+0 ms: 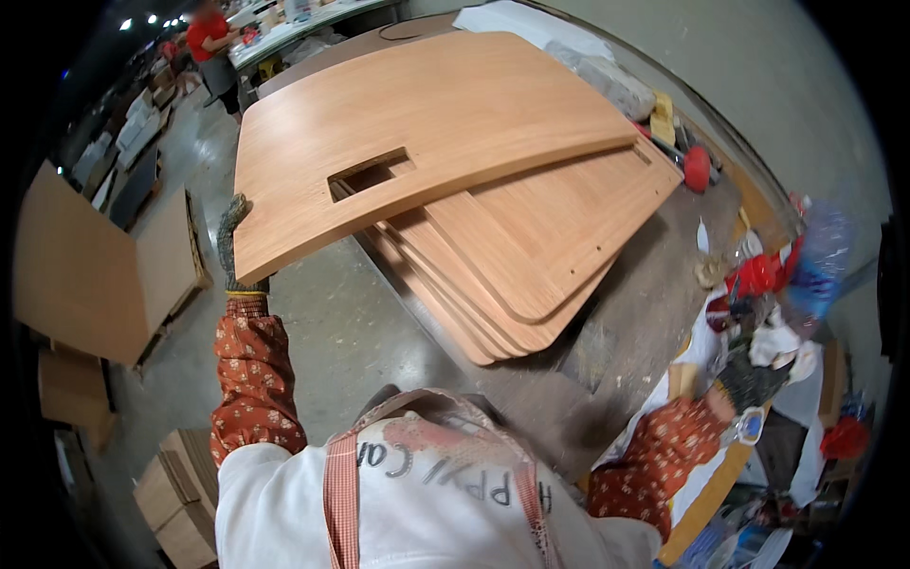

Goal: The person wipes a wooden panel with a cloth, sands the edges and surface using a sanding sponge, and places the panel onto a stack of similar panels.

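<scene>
While the gloved left hand [227,243] curled around the left edge, the wooden panel [445,104] slanted over the stacked panels [540,232], apparently stiff, fairly heavy and smooth enough to slide; opposite edges, away from the rectangular cutout [370,177], seemed the surest hold. Farther right, near crumpled white material [773,341], the gloved right hand [749,381] had a grip I couldn't tell.

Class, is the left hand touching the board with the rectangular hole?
Touching. In the head view, the gloved left hand grips the board at its left edge.
</scene>
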Motion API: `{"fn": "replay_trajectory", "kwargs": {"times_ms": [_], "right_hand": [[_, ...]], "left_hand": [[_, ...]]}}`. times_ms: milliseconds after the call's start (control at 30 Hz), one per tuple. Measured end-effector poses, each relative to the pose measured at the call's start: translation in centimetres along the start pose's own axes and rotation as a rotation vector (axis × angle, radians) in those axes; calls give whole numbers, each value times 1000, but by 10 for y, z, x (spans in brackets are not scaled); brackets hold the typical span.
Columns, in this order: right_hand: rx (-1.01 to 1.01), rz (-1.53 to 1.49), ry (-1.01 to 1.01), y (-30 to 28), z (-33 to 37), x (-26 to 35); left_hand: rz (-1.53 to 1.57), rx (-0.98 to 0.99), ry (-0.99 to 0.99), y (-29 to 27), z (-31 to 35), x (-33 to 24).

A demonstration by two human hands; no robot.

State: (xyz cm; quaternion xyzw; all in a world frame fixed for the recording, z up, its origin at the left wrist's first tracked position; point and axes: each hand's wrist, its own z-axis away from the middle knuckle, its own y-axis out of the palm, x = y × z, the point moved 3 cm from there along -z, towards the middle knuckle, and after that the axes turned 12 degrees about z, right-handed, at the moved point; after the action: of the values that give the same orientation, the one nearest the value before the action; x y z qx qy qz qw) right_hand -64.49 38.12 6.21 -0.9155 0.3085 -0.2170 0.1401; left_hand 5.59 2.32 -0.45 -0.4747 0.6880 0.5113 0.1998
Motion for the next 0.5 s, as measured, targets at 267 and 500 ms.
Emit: {"fn": "replay_trajectory", "kwargs": {"times_ms": [267, 500], "right_hand": [[461, 175, -300, 54, -12, 50], [659, 360, -476, 89, -52, 104]], "left_hand": [[297, -175, -178, -10, 3, 18], [309, -160, -240, 55, 29, 2]]}}
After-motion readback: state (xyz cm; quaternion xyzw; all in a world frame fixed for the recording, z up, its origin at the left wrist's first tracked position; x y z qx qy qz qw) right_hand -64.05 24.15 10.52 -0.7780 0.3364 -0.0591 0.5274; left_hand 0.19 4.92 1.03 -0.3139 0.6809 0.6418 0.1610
